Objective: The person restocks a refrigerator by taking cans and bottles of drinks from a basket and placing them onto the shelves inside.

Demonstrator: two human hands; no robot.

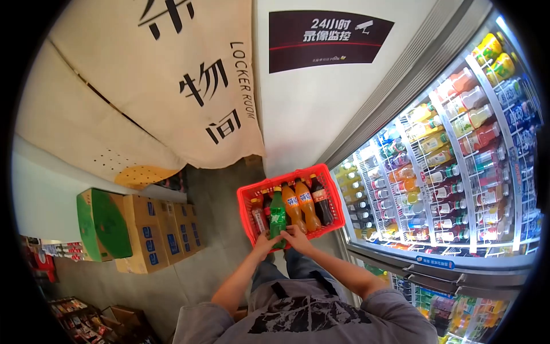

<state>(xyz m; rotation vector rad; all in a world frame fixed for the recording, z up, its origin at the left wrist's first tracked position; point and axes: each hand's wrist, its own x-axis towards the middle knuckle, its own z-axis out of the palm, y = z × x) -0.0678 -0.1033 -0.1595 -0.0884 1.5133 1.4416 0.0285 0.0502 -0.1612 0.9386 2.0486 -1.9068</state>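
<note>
A green soda bottle (277, 213) is held by its lower part between both hands, over the near side of a red shopping basket (245, 213). My left hand (265, 243) closes on it from the left, and my right hand (296, 237) from the right. To the right of it in the basket lie two orange soda bottles (307, 207) and a dark cola bottle (322, 202). A bottle of reddish drink (258, 217) lies at the left, with a dark bottle (267, 202) partly hidden behind the green one.
A lit glass-door drinks fridge (418, 178) with rows of bottles stands at the right. Cardboard boxes (152, 232) and a green-and-brown carton (103, 223) sit on the floor at the left. A beige curtain (166, 74) hangs ahead, beside a wall sign (329, 40).
</note>
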